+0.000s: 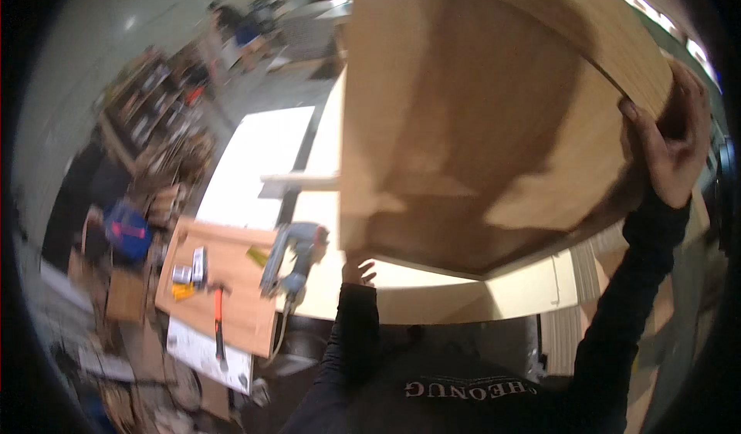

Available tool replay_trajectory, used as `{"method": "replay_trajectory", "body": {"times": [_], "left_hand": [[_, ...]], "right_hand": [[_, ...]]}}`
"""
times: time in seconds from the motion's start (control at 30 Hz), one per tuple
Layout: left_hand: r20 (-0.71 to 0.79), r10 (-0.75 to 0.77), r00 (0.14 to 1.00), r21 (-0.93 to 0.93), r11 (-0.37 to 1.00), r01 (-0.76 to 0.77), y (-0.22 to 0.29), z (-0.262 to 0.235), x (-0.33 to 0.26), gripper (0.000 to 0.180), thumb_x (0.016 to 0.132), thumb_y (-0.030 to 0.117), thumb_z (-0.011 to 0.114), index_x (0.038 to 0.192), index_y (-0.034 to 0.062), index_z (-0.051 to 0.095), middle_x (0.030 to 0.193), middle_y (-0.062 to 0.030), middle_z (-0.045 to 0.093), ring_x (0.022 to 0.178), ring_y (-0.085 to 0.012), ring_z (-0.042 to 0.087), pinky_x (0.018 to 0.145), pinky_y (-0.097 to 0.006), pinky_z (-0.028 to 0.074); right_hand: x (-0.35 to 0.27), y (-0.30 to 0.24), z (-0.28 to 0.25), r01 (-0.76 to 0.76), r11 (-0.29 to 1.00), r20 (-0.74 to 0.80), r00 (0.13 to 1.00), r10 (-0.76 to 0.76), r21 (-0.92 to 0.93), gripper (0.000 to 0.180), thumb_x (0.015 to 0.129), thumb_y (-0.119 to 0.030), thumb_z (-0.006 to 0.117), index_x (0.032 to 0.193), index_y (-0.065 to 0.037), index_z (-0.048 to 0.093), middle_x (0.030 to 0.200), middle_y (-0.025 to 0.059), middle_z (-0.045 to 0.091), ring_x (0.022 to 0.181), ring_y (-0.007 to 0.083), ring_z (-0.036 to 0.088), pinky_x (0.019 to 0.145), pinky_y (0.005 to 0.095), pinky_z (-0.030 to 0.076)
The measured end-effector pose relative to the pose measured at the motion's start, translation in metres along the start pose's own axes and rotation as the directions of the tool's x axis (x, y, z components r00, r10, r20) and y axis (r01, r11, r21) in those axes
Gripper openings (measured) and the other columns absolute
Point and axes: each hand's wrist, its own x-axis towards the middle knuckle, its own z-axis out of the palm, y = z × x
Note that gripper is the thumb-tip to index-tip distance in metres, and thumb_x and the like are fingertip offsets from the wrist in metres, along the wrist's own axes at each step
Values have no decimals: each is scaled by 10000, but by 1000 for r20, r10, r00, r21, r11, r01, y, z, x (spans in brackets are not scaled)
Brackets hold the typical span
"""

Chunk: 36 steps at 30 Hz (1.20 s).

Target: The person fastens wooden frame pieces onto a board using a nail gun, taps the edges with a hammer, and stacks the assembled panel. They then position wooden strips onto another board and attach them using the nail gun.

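The big pale wooden panel (463,125) stands raised and tilted above the desk (417,303), between my two hands, filling the far and right part of the scene. It runs out past the far edge of view, so I can't tell its long axis for sure. From my right hand (676,150) it lies to the left; from my left hand (356,271), far and to the right. My right hand has the surer hold: thumb on the near face, the other fingers curled round the right edge. My left fingers are loosely spread at the near left corner; whether they bear any weight I can't tell. Left of the panel, well clear of it, a nail gun (296,253) lies by a framed wooden board (239,310) with a hammer (218,318) on it.
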Motion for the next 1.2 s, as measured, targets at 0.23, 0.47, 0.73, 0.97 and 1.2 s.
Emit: {"method": "replay_trajectory", "body": {"times": [0.23,0.47,0.73,0.97,1.2], "left_hand": [[-120,763,635,898,356,-258,55,-154,-54,281,717,215,653,933,41,607,918,-119,590,867,-280,551,758,-382,446],[-491,612,619,762,-42,646,63,-376,0,290,862,307,441,878,52,578,858,-62,576,778,-195,558,631,-390,468],[-27,738,674,957,215,-196,255,-207,14,288,870,320,467,818,50,552,701,-35,532,606,-148,516,494,-322,416],[32,669,743,625,567,-537,279,-170,-78,311,878,333,493,758,48,526,544,-8,488,434,-101,474,356,-254,364],[557,756,345,490,36,-871,413,16,-224,307,869,283,491,1032,40,583,588,-12,541,453,-64,476,406,-213,355]], "right_hand": [[11,-38,64,-12,989,226,973,46,-147,578,640,-86,712,1176,-77,496,1107,94,495,1098,237,481,928,353,396],[32,-80,62,47,990,305,952,-5,-130,513,718,-216,674,1165,-46,487,1112,125,455,1027,263,477,905,372,389],[20,-98,85,-39,959,102,992,70,-280,527,583,-305,738,1042,-133,542,988,57,503,936,256,471,820,408,327],[29,-97,107,-4,994,96,995,15,-113,496,599,-268,717,1043,-116,555,965,48,485,934,226,471,802,393,342],[22,-91,129,24,978,14,1000,-21,-208,470,673,-443,623,1026,-140,562,939,44,510,899,243,492,765,378,375]]}}
